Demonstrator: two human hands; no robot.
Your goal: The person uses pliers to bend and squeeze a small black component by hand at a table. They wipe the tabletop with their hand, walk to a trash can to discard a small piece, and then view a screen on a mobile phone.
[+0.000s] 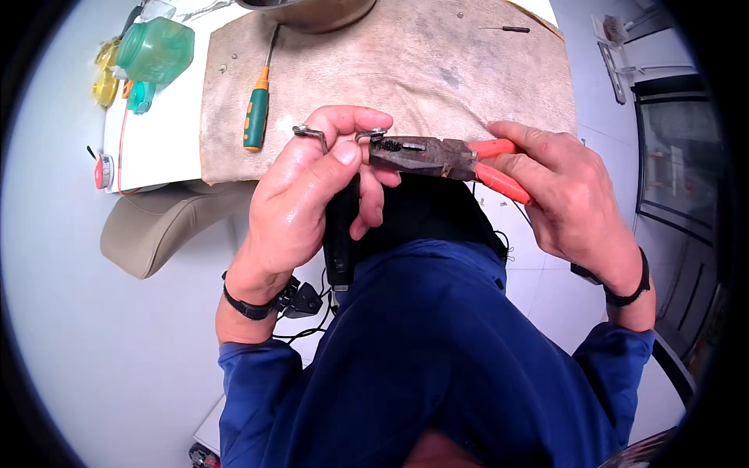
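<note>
Two hands meet at the near edge of the beige cloth (421, 62)! The left hand (300, 183) pinches a small bent metal piece (312, 132) between thumb and fingers. The right hand (573, 183) is closed round the red handles of the pliers (421, 156), their nose right up at the metal; whether they bite it, one cannot tell. Beyond, a green-and-orange screwdriver (256, 117) lies on the cloth, its tip near a metal bowl (320, 14).

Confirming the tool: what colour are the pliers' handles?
The handles are orange-red, clearest in the head view.
</note>
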